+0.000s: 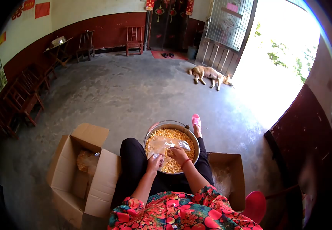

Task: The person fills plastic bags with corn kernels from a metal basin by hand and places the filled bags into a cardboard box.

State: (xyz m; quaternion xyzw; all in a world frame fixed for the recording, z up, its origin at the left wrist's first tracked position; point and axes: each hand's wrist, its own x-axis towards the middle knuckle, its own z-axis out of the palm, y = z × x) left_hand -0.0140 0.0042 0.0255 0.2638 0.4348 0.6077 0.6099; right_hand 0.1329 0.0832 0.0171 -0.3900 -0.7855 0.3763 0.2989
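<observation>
A metal pot (197,153) with a wire handle sits between my knees, full of yellow corn kernels (172,167). Over the kernels lies a clear plastic bag (159,145), thin and crinkled. My left hand (155,162) is closed on the bag's near left edge. My right hand (177,154), a red band on its wrist, is closed on the bag's right side, with some fingertips hidden from view. Whether the bag has anything in it I cannot tell.
At my left stands an open cardboard box (106,180) with a bag of kernels (84,161) inside. Another cardboard box (227,159) at my right holds clear plastic bags (222,180). A dog (209,73) lies near the open door (227,30). Wooden chairs (24,96) line the left wall.
</observation>
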